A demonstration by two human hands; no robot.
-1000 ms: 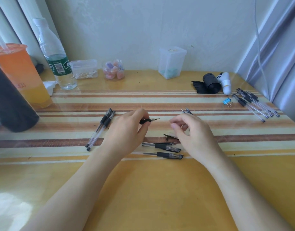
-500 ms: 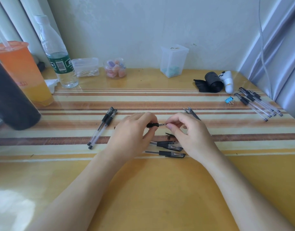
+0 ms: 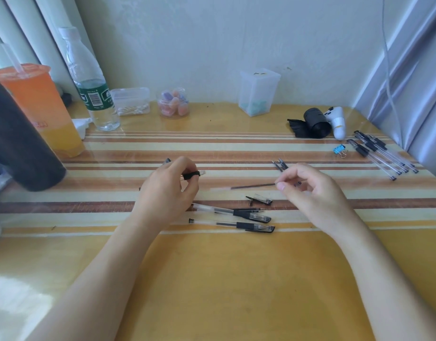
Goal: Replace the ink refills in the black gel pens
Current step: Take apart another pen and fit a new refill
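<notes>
My left hand (image 3: 166, 190) grips a clear pen barrel (image 3: 193, 174) by its black grip section, the open end pointing right. A thin ink refill (image 3: 251, 186) hangs level between the hands, pinched at its tip end by my right hand (image 3: 308, 193) and fully out of the barrel. Below the hands, two capped black gel pens (image 3: 239, 212) (image 3: 236, 225) lie on the table. A loose pen cap (image 3: 260, 199) rests just above them. Several spare refills (image 3: 279, 164) show behind my right hand.
Several gel pens (image 3: 379, 153) lie at the right edge by a blue binder clip (image 3: 339, 150). At the back stand a water bottle (image 3: 89, 82), an orange drink cup (image 3: 39, 107), a dark cylinder (image 3: 17, 141), small plastic containers (image 3: 258, 92) and a black roll (image 3: 315, 123).
My right hand took hold of the refill tip at the barrel's end and drew it out to the right. The barrel stayed in my left hand.
</notes>
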